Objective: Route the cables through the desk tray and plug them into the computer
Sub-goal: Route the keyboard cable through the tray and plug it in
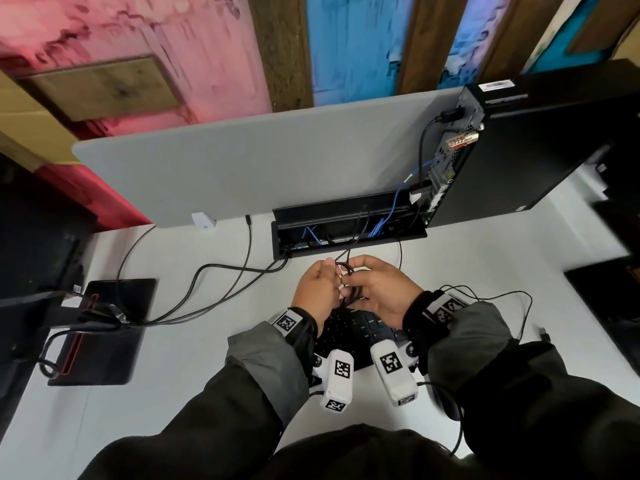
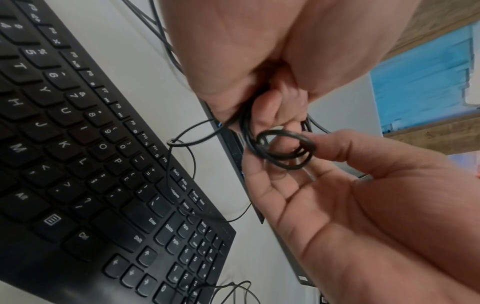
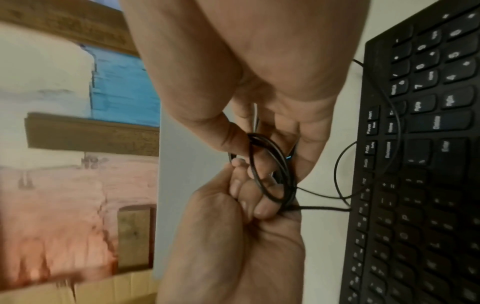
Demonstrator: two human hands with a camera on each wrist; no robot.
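Holding coiled cable (image 1: pixel 348 287) between both grips | left grip (image 1: pixel 317 292) pinching | right grip (image 1: pixel 381 292) pinching

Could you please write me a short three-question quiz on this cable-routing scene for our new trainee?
1. True or false: both the left hand and the right hand hold the coiled black cable.
2. Which colour of cable is already plugged into the computer: A) blue, B) green, C) yellow?
3. Fill in: the hands work above the black ____.

Key: 1 true; 2 A; 3 keyboard.
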